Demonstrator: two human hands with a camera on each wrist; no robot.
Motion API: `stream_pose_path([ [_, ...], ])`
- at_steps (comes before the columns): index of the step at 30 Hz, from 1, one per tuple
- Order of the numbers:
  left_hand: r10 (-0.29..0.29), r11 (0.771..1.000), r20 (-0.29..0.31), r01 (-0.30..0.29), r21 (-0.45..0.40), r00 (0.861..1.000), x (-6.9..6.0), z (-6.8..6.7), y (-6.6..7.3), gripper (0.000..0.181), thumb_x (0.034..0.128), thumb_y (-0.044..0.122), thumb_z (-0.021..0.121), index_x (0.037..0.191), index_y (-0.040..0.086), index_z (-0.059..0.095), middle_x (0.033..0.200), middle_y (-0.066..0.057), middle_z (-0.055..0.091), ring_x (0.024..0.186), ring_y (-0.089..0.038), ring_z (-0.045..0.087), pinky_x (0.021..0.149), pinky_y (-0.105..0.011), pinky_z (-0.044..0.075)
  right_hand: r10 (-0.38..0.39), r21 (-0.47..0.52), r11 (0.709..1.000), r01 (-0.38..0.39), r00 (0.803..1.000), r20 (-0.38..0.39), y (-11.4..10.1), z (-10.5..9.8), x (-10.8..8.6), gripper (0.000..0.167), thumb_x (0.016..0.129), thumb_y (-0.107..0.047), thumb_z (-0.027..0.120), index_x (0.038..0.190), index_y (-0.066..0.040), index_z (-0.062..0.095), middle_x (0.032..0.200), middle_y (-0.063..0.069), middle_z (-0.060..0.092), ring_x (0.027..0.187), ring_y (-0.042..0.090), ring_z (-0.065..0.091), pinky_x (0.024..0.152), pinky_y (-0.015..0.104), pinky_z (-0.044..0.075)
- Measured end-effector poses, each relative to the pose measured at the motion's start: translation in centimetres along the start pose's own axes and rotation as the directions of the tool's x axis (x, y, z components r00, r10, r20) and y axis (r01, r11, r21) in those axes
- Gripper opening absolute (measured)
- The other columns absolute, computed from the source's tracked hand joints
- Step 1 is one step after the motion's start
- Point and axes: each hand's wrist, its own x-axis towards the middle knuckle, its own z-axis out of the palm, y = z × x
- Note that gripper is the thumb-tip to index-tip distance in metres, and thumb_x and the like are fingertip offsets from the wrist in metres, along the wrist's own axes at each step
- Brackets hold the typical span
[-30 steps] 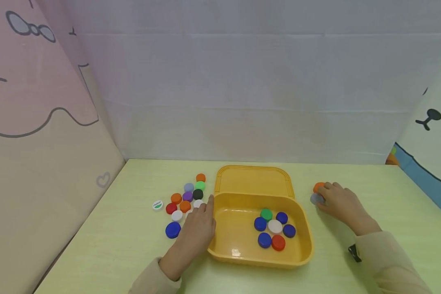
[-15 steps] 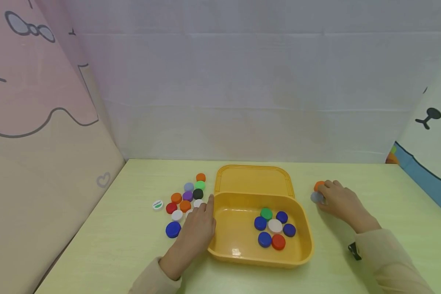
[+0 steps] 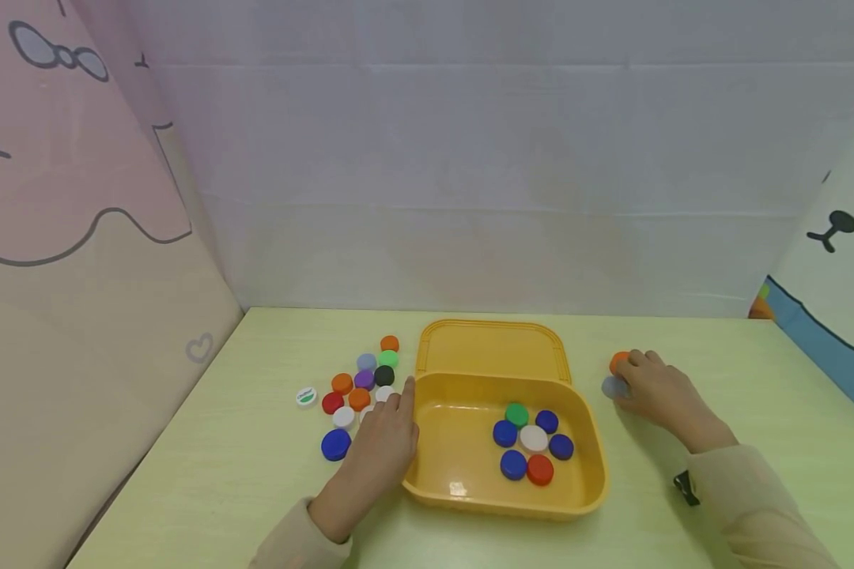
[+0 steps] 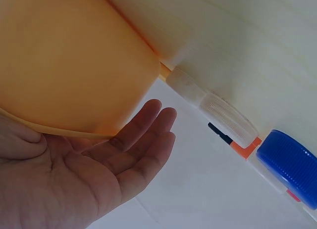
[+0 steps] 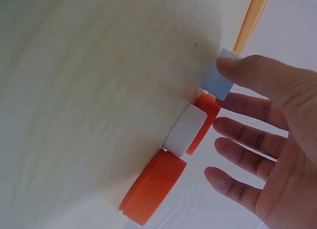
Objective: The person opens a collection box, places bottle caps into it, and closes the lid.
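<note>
White sheeting (image 3: 470,174) hangs behind a pale yellow-green tabletop (image 3: 221,482). On it stands an uncovered yellow plastic box (image 3: 448,454), with its yellow lid (image 3: 491,348) flat just behind, the near edge hidden.

Two bare hands come next in size. The left hand (image 3: 383,442) rests at the box's left rim, index finger straight along the edge and the other fingers loosely extended with nothing in their hold; it seems to be steadying the box. The right hand (image 3: 658,393) is to the right of the box, thumb and index finger pinched together on one piece, the other three fingers spread and free.

Bottle caps are smaller again. Inside the box lie four blue caps (image 3: 513,465), a red cap (image 3: 540,470) and a green cap (image 3: 516,415) around a white cap (image 3: 534,438). Left of the box, beside a large blue cap (image 3: 336,445), lie mixed loose caps (image 3: 359,399), some hidden by the hand.

A pale blue cap (image 5: 217,78) sits in the right hand's pinch, apparently on the tabletop near orange caps (image 5: 154,187). Gripping it looks like the step in hand; the next move calls for a clean lift that leaves its neighbours undisturbed.
</note>
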Motion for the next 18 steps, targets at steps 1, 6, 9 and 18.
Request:
stream_pose_path([
  [1,-0.001,1.000,0.000,0.001,0.001,1.000,0.01,-0.01,0.00,0.057,0.0925,0.021,0.048,0.144,0.008,0.026,0.118,-0.012,0.053,0.094,-0.023,0.053,0.083,-0.036,0.049,0.001,-0.005,1.000,-0.001,1.000,0.003,0.01,0.01,0.00,0.024,0.072,-0.018,0.072,0.088,-0.004,0.062,0.083,0.010,0.050,0.073,0.025,0.044,0.055,0.038,0.043],
  [6,-0.001,1.000,0.000,0.001,0.001,1.000,0.03,-0.05,0.03,0.057,0.0925,0.021,0.048,0.144,0.008,0.026,0.118,-0.012,0.053,0.094,-0.024,0.053,0.083,-0.037,0.049,0.001,-0.009,1.000,-0.001,1.000,0.007,0.04,0.02,0.02,0.023,0.072,-0.019,0.073,0.087,-0.005,0.062,0.082,0.009,0.049,0.072,0.023,0.043,0.054,0.037,0.042],
  [9,-0.003,1.000,-0.001,0.003,0.002,1.000,0.03,-0.10,0.08,0.056,0.0926,0.021,0.047,0.143,0.008,0.027,0.118,-0.012,0.053,0.095,-0.024,0.053,0.084,-0.037,0.049,0.009,-0.003,1.000,-0.009,1.000,0.013,-0.01,-0.05,0.01,0.024,0.072,-0.020,0.073,0.086,-0.005,0.062,0.083,0.009,0.050,0.072,0.023,0.043,0.055,0.037,0.042],
  [18,-0.005,1.000,-0.004,0.005,0.010,1.000,0.06,-0.21,0.16,0.055,0.0925,0.020,0.047,0.143,0.008,0.028,0.117,-0.012,0.054,0.094,-0.024,0.053,0.085,-0.037,0.049,0.004,0.002,1.000,-0.004,1.000,0.017,-0.10,-0.63,-0.11,0.024,0.072,-0.021,0.073,0.085,-0.005,0.061,0.083,0.010,0.051,0.071,0.023,0.043,0.055,0.036,0.041],
])
